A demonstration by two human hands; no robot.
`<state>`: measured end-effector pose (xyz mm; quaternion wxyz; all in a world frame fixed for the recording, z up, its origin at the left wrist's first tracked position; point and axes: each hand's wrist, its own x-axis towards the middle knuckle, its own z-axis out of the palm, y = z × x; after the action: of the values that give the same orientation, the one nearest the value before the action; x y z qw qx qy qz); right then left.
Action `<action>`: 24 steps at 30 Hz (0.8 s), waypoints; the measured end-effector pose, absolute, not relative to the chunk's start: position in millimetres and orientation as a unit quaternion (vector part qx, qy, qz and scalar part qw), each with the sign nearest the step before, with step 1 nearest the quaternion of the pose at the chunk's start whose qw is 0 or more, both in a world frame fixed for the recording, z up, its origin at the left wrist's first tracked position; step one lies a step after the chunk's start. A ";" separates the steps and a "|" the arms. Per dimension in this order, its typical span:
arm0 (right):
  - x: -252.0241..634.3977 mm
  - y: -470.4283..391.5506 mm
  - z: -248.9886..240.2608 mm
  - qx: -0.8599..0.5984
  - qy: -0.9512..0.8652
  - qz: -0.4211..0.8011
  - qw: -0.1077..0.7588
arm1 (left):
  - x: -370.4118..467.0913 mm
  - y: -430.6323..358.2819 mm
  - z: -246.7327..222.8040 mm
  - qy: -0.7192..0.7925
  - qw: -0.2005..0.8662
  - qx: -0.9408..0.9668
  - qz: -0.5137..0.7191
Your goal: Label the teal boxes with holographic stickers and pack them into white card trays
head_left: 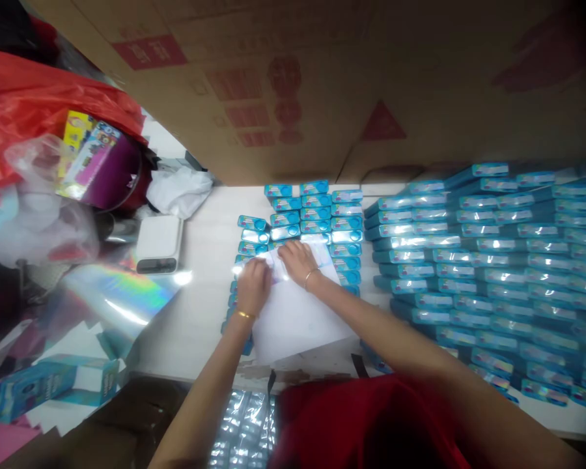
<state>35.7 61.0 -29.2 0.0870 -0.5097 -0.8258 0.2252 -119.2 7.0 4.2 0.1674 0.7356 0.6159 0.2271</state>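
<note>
A large white sheet [297, 319] lies over the middle stacks of small blue boxes [348, 249], tilted a little. Faint printed marks show near its upper edge, too blurred to read. My left hand [254, 286] is closed at the sheet's upper left edge, fingers pinched together on it. To its right, my right hand [297, 262] bends its fingers over the top edge, also closed on the sheet. Whatever small piece may sit between the fingertips is hidden.
Many blue boxes stand in rows [498, 273] at the right. A tall cardboard carton [297, 78] walls off the back. On the left are a white device [159, 242], shiny holographic film [127, 299], an opened blue box [95, 380] and a red plastic bag [53, 98].
</note>
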 end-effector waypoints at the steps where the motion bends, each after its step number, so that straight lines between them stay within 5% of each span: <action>1: 35.8 61.3 -29.2 -0.511 -0.823 0.231 0.089 | -119.0 2.5 10.5 0.625 0.199 0.705 0.270; 6: 42.2 63.4 -21.5 -0.509 -0.776 0.328 0.175 | -108.6 0.4 50.8 0.719 0.297 0.401 0.484; 13: 73.6 63.6 17.3 -0.480 -0.513 0.582 0.411 | -62.8 45.7 60.4 0.655 0.441 0.238 0.566; 24: 180.1 86.8 44.9 -0.620 -0.362 0.519 0.463 | 45.9 103.6 52.3 0.565 0.600 0.249 0.509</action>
<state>180.1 86.8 44.9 0.4630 -0.6204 -0.3623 0.5191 45.9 103.6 52.3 0.5996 0.2489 0.5653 0.5089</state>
